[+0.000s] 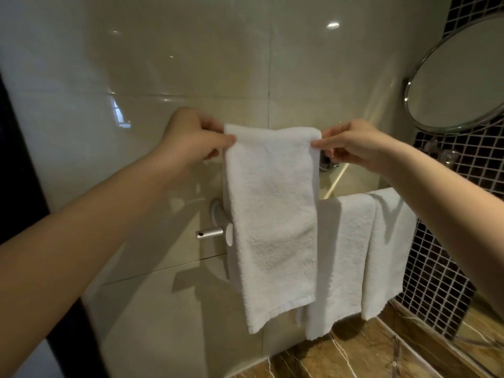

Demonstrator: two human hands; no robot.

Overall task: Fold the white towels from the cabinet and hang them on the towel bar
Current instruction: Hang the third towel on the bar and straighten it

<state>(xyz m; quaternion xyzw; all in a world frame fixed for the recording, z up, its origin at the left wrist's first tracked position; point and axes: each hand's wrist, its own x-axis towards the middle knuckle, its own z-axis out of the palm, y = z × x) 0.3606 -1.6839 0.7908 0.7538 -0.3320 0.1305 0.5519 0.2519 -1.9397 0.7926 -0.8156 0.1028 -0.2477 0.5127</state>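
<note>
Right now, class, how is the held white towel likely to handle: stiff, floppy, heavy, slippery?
Probably floppy: the towel hangs limp below the left hand and right hand. Likely light, since fingertip pinches alone carry it. Its fuzzy pile suggests it will not slip easily.

Back wall [191, 50]: large glossy cream tiles, thin grout joints, bright light reflections [332, 25]. Right wall: dark mosaic tile [463, 165], pale grout. Round chrome-rimmed mirror [458, 77] upper right. Brown veined marble surface [368, 356] lower right. Dark vertical frame [16, 159] at left.

No legible text or labels
</note>
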